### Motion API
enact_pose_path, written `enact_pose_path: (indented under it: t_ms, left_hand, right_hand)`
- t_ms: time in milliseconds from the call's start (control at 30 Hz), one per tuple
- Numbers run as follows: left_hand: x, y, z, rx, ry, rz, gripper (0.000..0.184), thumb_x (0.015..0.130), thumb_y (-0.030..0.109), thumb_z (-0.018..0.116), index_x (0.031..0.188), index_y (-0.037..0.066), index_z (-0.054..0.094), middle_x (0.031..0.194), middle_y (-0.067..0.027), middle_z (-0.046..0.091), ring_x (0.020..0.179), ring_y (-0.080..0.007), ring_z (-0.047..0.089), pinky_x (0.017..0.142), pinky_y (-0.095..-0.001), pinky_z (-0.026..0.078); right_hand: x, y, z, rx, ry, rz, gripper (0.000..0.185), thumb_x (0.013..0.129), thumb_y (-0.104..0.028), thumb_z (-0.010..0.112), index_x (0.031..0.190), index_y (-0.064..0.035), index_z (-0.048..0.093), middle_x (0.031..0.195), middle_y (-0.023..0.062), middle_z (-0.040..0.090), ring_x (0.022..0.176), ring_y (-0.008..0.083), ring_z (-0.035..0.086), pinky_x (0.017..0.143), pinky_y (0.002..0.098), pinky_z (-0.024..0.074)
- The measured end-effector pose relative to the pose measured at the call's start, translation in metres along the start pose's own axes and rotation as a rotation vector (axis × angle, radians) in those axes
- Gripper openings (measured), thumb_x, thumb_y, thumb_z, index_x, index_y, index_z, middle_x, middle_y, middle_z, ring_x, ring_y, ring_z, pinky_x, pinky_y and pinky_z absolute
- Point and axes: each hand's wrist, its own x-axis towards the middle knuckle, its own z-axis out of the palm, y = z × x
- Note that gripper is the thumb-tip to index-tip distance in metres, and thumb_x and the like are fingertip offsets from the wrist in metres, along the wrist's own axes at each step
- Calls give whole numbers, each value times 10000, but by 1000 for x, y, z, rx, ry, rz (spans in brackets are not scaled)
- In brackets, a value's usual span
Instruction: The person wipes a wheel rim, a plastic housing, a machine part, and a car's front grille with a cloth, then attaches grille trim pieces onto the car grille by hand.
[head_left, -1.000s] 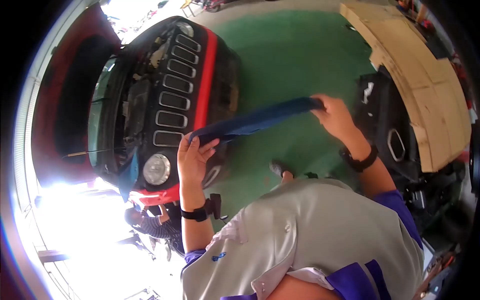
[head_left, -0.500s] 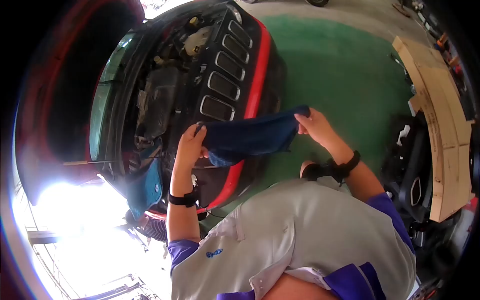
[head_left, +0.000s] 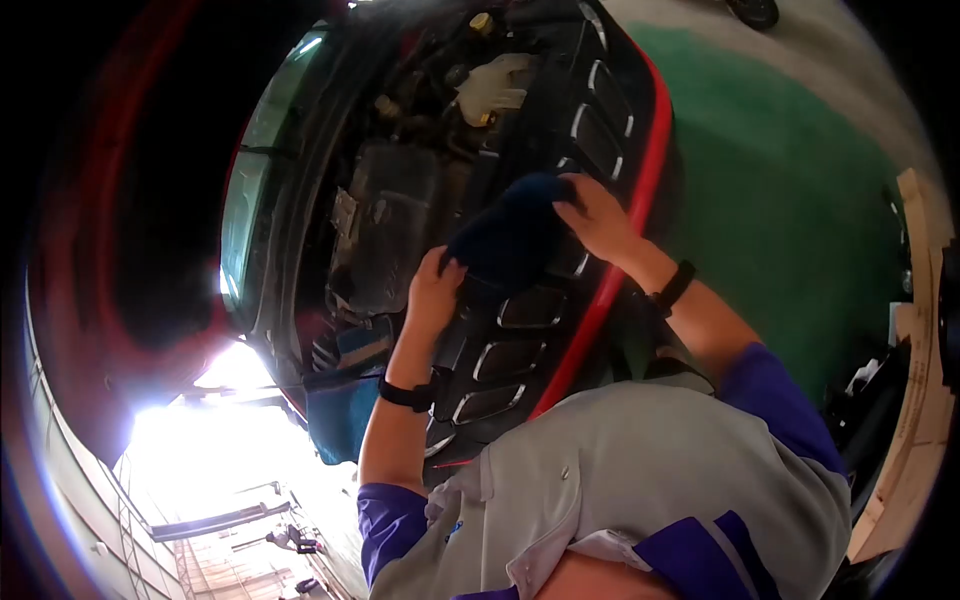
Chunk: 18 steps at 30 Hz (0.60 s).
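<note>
A dark blue cloth (head_left: 510,235) is stretched between my two hands, above the front edge of a car's open engine bay. My left hand (head_left: 434,293) pinches its left end, fingers closed on it. The right end is gripped by my right hand (head_left: 598,222), thumb and fingers together. Beneath the cloth are the black grille (head_left: 530,308) with chrome-framed slots and the engine cover (head_left: 385,225). A teal cloth (head_left: 340,415) hangs over the car's edge, left of my left wrist.
The raised red hood (head_left: 110,240) stands at the left. A white reservoir (head_left: 492,90) sits in the engine bay. Green floor (head_left: 770,210) lies right of the car's red trim (head_left: 655,130). Cardboard (head_left: 915,400) is at the far right, by black parts (head_left: 870,400).
The view has moved closer over the car. My hands have carried the blue cloth from above the floor and bumper to over the grille, and they are closer together, with the cloth bunched more.
</note>
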Motion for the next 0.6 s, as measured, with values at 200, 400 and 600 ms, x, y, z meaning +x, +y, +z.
enact_pose_path:
  t_ms: [200,400,600]
  left_hand:
    - [13,52,45,505,-180,265,497,853,172,695,1285,3,518,1303,-222,514,1144,-353,553,952,-390,468]
    - [25,71,63,696,-338,359,640,795,168,736,1342,-5,452,1355,-249,445,1251,-430,438,1041,-454,409]
    - [27,64,64,753,-410,391,744,751,174,775,1370,-4,403,1391,-263,355,1270,-457,386,1040,-475,413]
  right_hand:
    - [26,40,37,-655,33,-303,482,903,-301,612,1314,-80,493,1200,186,592,1219,375,499,1087,486,320]
    - [26,33,43,-698,117,-368,511,849,-283,661,1293,-82,504,1194,160,588,1221,370,492,1058,518,341]
    - [39,21,38,-663,-3,-391,495,770,-219,706,1215,-81,540,1126,130,583,1186,333,500,965,473,409]
